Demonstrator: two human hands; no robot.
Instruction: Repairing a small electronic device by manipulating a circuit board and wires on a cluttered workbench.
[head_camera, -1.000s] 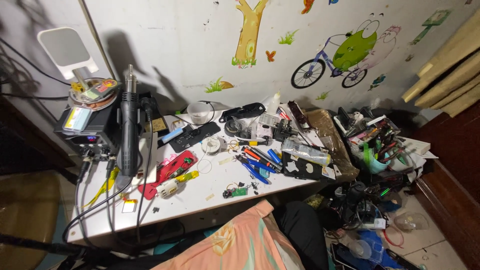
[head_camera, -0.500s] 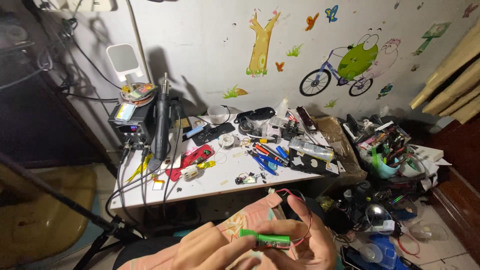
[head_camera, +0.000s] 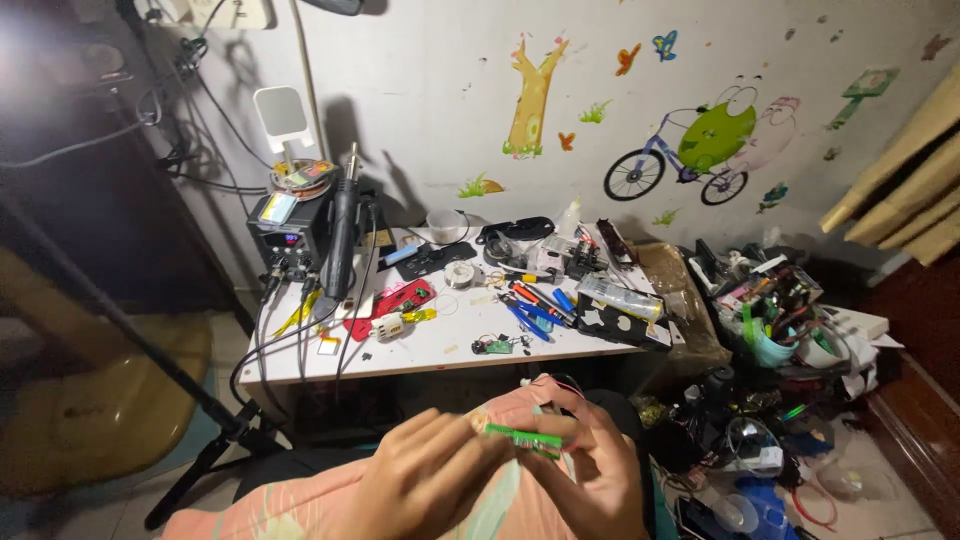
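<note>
Green strip-shaped part (head_camera: 524, 436), thin and flat, possibly a small circuit board; blurred, detail not resolvable. It sits low in the frame, in front of the white table (head_camera: 420, 355) edge and above the lap, held between both hands. Left hand (head_camera: 425, 480): fingers curled, tips pinching the strip's left end. Right hand (head_camera: 590, 465): fingers closed round the strip's right end, thumb on the near side. Thin red and dark wires (head_camera: 560, 385) loop just above the right hand; whether they join the strip I cannot tell. Under the hands, pink patterned cloth (head_camera: 300, 505).

Containers: a small white cup (head_camera: 443, 225) stands at the back of the table near the wall; contents not visible. A teal cup (head_camera: 772, 350) stands in the heap to the right of the table, with green and other tools standing up in it. A clear flat packet (head_camera: 620, 297) lies on the right part of the table, on a black box with pale shapes (head_camera: 615, 325).

Labels and signs: a grey station with a small lit display (head_camera: 285, 225) stands at the table's left rear, a solder reel on top. Wall stickers behind: yellow tree (head_camera: 530, 95), bicycle with green figure (head_camera: 700, 150).
</note>
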